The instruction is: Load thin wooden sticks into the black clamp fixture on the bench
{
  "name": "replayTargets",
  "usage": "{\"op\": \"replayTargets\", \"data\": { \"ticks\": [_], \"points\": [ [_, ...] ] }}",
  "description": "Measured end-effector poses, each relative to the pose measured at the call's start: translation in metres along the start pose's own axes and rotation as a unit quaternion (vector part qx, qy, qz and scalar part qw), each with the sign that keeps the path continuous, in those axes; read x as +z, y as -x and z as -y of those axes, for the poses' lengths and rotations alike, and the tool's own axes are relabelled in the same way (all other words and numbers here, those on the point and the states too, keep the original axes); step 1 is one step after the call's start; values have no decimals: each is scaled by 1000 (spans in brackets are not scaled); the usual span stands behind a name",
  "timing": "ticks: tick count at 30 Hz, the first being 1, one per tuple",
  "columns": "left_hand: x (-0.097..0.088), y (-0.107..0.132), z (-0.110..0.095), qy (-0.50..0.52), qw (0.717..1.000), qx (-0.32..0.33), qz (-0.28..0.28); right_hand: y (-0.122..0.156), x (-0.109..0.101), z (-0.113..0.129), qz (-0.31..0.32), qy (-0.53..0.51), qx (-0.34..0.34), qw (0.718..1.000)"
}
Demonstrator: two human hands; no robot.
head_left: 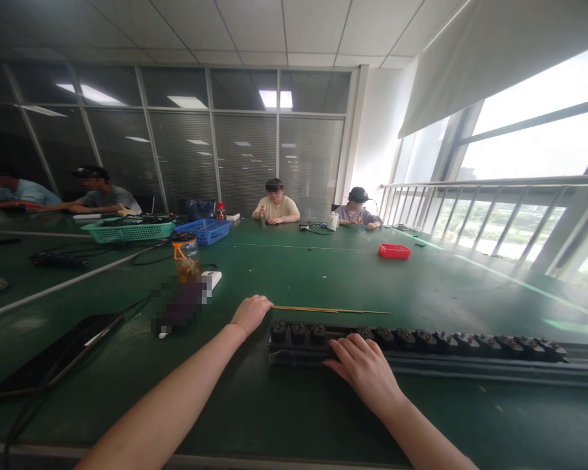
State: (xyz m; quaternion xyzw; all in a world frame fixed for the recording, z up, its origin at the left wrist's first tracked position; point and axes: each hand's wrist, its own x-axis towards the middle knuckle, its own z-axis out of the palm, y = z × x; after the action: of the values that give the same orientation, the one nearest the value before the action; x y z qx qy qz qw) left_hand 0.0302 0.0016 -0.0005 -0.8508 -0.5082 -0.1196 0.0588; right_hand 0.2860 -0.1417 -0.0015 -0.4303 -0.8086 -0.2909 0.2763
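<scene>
My left hand (252,314) is closed at the left end of some thin brass-coloured rods (330,309), which stretch out to the right just above the green table. In front of me lies a long black rail (298,358) carrying a row of black plug-like blocks (425,341) with metal pins on top. My right hand (365,371) grips the rail near its left part, thumb on the front side and fingers over the top. Three blocks show left of that hand and several to its right. Whatever sits under its fingers is hidden.
To the left are a tablet-like black panel (59,352) with a cable, a blurred dark item (183,303) and a drink bottle (186,258). Green (127,230) and blue baskets (206,231) stand farther back, a red tray (394,251) at right. Several people sit across the table.
</scene>
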Motion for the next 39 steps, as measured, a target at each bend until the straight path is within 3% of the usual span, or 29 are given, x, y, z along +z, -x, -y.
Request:
{"op": "replayTargets", "data": {
  "ticks": [6, 11, 15, 20, 28, 34, 36, 39],
  "points": [
    [1, 1, 0, 7, 1000, 4, -5, -6, -5, -6, 26, -1, 7, 1000],
    [3, 1, 4, 25, 1000, -6, -3, 5, -16, -28, 54, 9, 27, 998],
    [6, 2, 7, 32, 999, -7, -4, 28, -25, -67, 104, 39, 57, 992],
    [6, 2, 5, 29, 999, 2, -20, 69, -38, -133, 198, 12, 149, 969],
    [5, 2, 2, 46, 999, -9, -12, 127, -62, -225, 219, -38, 249, 943],
    [7, 3, 7, 48, 999, -6, -14, 147, -80, -267, 305, -100, 370, 872],
    [8, 2, 7, 47, 999, -1, -20, 155, -85, -273, 290, -104, 386, 870],
    [7, 2, 5, 43, 999, 5, -29, 168, -85, -271, 232, -94, 374, 893]
  ]
}}
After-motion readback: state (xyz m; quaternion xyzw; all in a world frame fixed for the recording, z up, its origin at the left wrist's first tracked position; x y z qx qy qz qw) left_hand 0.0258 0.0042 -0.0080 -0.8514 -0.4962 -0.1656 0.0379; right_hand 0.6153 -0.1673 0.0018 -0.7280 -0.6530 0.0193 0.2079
